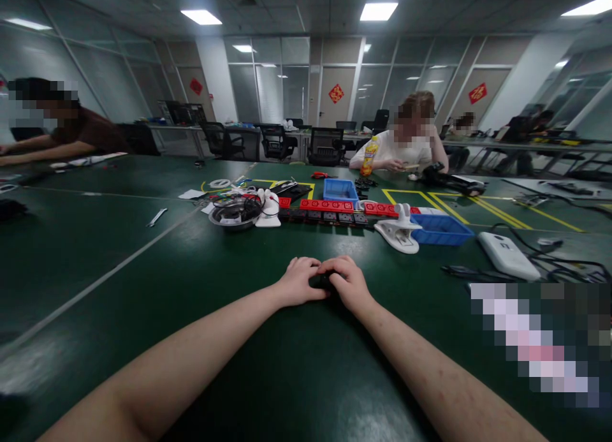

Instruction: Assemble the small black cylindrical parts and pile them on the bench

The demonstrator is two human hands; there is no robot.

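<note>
A small black object (321, 280) lies on the green table (248, 365), between my two hands. My left hand (300, 281) has its fingers curled around the left side of it. From the right, my right hand (350, 281) grips the same object, its thumb and fingers bent over it. The two hands touch or nearly touch at the fingertips. Much of the black object is hidden by the fingers, so what it is cannot be made out.
Beyond my hands stand a metal bowl of cables (234, 224), a red row of sockets (327, 205), white clips (401, 230) and a blue bin (442, 230). A white power bank (509, 256) and cables lie right. A person (411, 142) sits opposite.
</note>
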